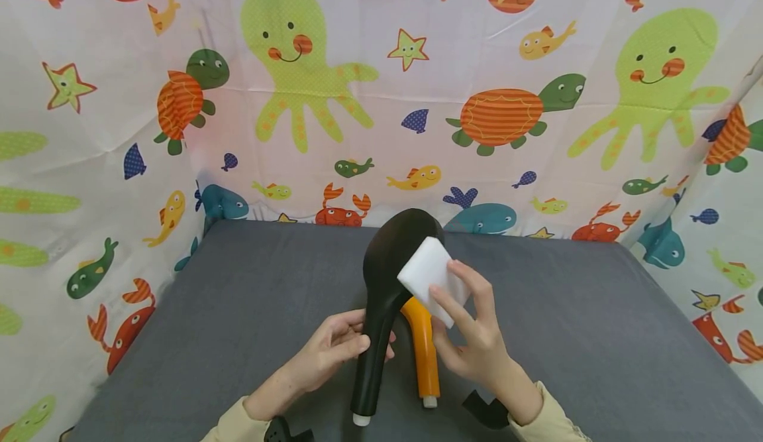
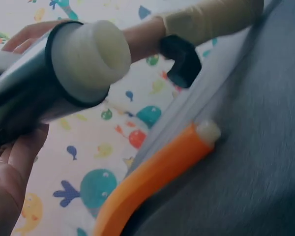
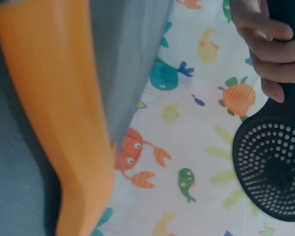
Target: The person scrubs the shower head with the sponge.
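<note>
I saw the black shower head [image 1: 390, 276] raised above the middle of the grey table [image 1: 596, 336], its handle gripped by my left hand [image 1: 334, 352], fingers curled round it. My right hand [image 1: 471, 329] pinched a white sponge [image 1: 430, 277] and held it against the rounded back of the head. Only the right wrist view showed the perforated spray face [image 3: 273, 164], dark and dotted with fine holes; the head view hid it. The left wrist view showed the handle's pale threaded end [image 2: 96, 49]. Just behind lay an orange shower head [image 1: 423, 352] on the table, against the sea-creature curtain [image 1: 381, 97].
</note>
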The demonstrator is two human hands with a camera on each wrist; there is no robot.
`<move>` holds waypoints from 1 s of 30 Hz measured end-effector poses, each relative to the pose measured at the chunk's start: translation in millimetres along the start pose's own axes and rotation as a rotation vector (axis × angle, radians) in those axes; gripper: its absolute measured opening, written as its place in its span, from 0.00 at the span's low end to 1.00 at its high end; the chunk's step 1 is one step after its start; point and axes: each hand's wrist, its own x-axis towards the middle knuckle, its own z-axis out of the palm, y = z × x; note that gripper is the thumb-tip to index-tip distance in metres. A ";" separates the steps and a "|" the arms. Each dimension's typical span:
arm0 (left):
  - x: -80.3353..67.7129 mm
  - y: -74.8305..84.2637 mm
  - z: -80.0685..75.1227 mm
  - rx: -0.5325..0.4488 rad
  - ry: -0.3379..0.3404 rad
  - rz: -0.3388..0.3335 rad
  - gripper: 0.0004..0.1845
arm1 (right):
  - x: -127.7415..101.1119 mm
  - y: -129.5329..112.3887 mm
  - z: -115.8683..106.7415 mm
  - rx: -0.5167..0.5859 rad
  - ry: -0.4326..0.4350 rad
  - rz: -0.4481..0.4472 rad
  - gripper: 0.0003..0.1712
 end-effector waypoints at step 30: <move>-2.2 -5.3 -11.9 0.690 0.154 0.085 0.28 | -4.9 3.3 -18.3 0.278 -0.061 0.701 0.25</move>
